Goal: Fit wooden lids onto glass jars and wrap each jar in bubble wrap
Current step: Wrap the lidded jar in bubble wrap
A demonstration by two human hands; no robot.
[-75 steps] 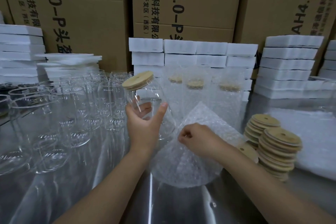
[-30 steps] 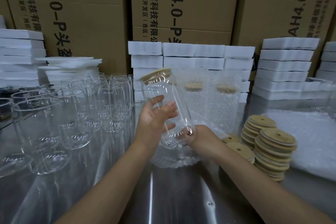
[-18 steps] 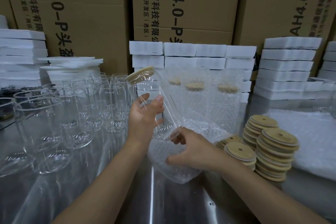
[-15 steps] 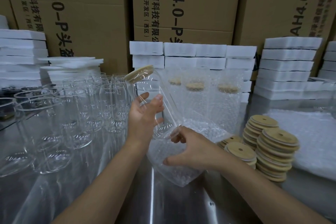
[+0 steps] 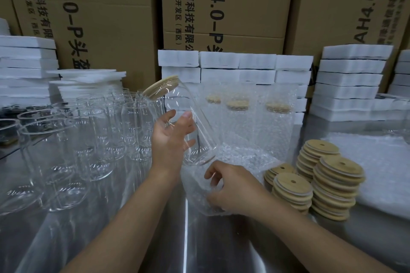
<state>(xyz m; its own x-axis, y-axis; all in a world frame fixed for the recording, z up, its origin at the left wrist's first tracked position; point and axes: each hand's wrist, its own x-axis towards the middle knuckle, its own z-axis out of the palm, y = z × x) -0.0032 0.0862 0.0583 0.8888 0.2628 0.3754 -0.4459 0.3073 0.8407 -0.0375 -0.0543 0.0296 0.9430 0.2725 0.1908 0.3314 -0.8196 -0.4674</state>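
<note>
My left hand grips a clear glass jar tilted to the left, with a round wooden lid fitted on its top. The jar's base points down at the open mouth of a bubble wrap bag. My right hand pinches the near edge of that bag and holds it open just below the jar. Three wrapped jars with lids stand upright behind the bag.
Several bare glass jars crowd the steel table on the left. Stacks of wooden lids stand to the right, with flat bubble wrap sheets beyond them. White foam blocks and cardboard boxes line the back.
Since 2.5 s ago my right hand has opened the flat bubble wrap bag and brought it under the jar. My left hand has tilted the jar and lowered its base to the bag's mouth.
</note>
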